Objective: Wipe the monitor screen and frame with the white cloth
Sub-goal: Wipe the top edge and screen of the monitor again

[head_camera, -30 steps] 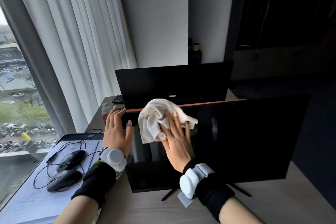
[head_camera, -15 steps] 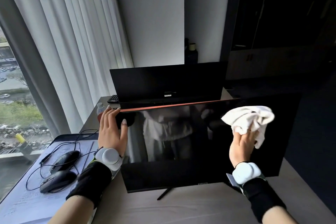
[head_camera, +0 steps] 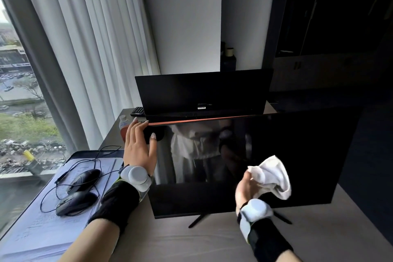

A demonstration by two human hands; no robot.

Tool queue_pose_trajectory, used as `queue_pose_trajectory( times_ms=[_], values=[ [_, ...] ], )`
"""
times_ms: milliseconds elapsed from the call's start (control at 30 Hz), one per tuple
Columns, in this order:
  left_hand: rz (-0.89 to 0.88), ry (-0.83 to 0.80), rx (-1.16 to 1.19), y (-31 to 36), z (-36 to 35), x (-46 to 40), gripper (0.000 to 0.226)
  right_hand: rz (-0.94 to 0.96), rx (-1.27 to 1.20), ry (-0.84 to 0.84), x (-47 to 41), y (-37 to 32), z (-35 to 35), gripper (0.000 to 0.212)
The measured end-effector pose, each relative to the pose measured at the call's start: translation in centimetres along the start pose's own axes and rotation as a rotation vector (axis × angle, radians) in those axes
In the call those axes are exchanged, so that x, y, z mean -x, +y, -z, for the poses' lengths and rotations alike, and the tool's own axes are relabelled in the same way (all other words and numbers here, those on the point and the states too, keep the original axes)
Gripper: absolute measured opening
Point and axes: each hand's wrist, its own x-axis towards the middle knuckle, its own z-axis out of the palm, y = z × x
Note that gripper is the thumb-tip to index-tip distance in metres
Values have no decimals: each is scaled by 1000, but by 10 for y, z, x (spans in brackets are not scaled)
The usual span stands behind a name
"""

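Basically, monitor (head_camera: 265,161) stands on the desk (head_camera: 191,240) on thin legs, screen tilted back. Right hand (head_camera: 247,187) has the cloth (head_camera: 274,176) bunched in curled fingers, low on the screen's right half. Left hand (head_camera: 138,147) grips the top-left corner, fingers over the edge. Risks: pushing hard could tip or slide it; bare thumb may smudge the glass; bunched cloth may streak. Bottle (head_camera: 123,127) just behind could get knocked.

The desk (head_camera: 212,242) carries the near monitor (head_camera: 297,155) on its thin black feet, just beyond the right hand's (head_camera: 246,187) grip. Left of the left hand (head_camera: 138,149) lie papers (head_camera: 42,229) with two black mice (head_camera: 76,202). Behind stand a second monitor (head_camera: 202,91), a keyboard (head_camera: 138,110) and a bottle (head_camera: 124,127).
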Motion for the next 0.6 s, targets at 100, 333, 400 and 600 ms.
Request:
queue_pose_trajectory(
  times_ms=[100, 333, 400, 600],
  values=[
    [-13, 6, 1, -1, 0, -1, 38, 167, 86, -10, 44, -6, -36, 61],
    [-2, -23, -22, -4, 2, -1, 40, 611, 309, -281, 112, -15, -88, 69],
    [-1, -26, -27, -4, 2, -2, 40, 632, 320, -316, 113, -26, -93, 76],
    [0, -16, -21, -5, -1, -3, 38, 637, 217, -183, 81, -74, -76, 69]
  ],
)
